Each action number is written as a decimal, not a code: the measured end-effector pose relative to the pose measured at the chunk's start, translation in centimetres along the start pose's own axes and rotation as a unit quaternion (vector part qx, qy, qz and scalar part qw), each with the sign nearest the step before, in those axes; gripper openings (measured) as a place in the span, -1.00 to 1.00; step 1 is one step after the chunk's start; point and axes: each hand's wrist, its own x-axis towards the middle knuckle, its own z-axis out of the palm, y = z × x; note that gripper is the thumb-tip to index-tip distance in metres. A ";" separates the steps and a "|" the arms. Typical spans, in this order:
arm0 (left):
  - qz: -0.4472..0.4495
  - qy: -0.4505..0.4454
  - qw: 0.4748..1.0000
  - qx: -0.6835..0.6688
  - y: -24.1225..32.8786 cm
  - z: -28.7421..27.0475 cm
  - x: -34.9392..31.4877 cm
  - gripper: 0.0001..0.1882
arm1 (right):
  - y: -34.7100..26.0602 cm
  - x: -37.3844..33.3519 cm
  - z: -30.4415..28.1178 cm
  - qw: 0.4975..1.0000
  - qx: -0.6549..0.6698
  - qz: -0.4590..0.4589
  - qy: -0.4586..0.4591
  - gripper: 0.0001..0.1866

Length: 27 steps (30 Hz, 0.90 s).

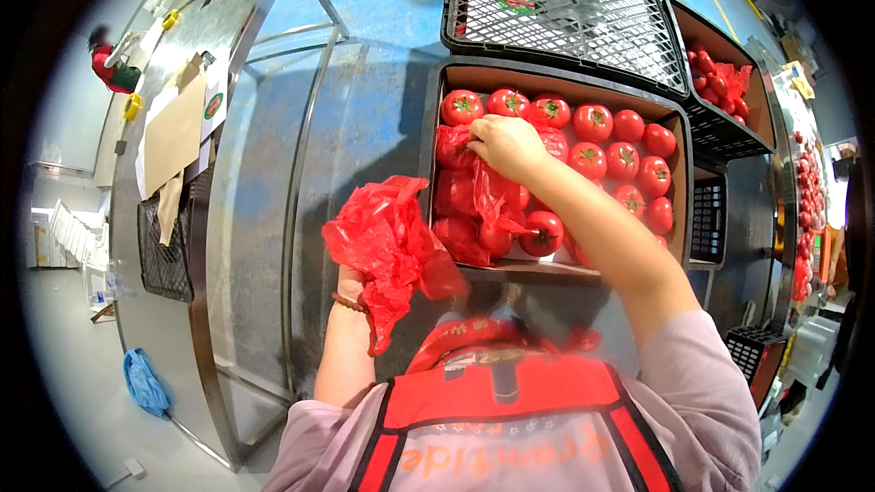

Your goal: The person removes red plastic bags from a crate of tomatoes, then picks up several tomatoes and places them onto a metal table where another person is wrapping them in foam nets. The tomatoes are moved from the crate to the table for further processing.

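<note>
My left hand holds a crumpled bunch of thin red plastic bags, which hides most of its fingers. A brown bead bracelet is on that wrist. Over the crate, my right hand is closed in a pinch on a red plastic bag that drapes over the tomatoes on the left side. The black crate, lined with brown cardboard, holds rows of large red tomatoes with green stem ends. Tomatoes at the left are covered by red film; those at the right lie bare.
A black crate with a lattice panel adjoins the far side. Another crate at the right holds red produce and a bag. To my left stands a metal table with cardboard. A person is at the far left.
</note>
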 end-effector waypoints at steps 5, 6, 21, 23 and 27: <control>0.021 0.011 1.000 0.001 1.4 -0.6 -1.1 -0.46 | -0.6 -0.4 -0.7 0.999 0.007 0.041 0.023 -0.74; 0.025 0.011 1.000 0.002 1.8 -0.7 -1.4 -0.46 | -0.7 -0.2 -1.0 0.999 -0.007 0.037 0.006 -0.74; 0.046 0.015 0.999 0.018 2.6 -1.8 -2.3 -0.46 | 3.4 -2.7 -6.9 0.918 0.360 0.133 0.101 -0.92; 0.050 0.012 0.998 0.020 3.1 -1.8 -2.3 -0.46 | 5.3 -4.7 -8.6 0.833 0.488 0.121 0.232 -0.91; 0.057 0.019 0.998 0.028 3.4 -2.4 -2.6 -0.46 | -1.1 -7.2 -10.2 0.966 0.100 0.101 0.218 -0.89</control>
